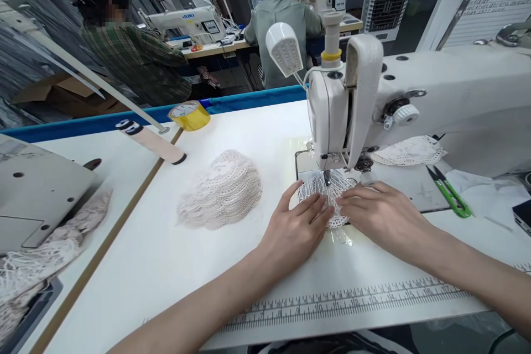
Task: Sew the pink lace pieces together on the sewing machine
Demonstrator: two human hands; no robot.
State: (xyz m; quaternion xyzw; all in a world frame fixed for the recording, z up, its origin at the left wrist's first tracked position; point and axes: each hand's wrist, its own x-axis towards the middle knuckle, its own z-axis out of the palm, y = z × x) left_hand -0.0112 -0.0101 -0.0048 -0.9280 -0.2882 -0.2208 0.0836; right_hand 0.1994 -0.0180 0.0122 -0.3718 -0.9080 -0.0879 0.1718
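A small white lace piece [323, 188] lies under the presser foot of the white sewing machine [415, 94]. My left hand [296, 227] rests flat on its left side, fingers stretched out toward the needle. My right hand [381, 213] lies flat on its right side, fingers extended and pressing the lace down. Both hands hold the piece to the white table [166, 265] just in front of the needle.
A heap of lace pieces [222, 191] sits left of my hands. Green thread snips [452, 193] lie to the right, more lace [410, 150] behind the machine arm. Yellow tape [189, 115] and a pink thread cone [151, 142] sit farther back. Two people work at other machines beyond.
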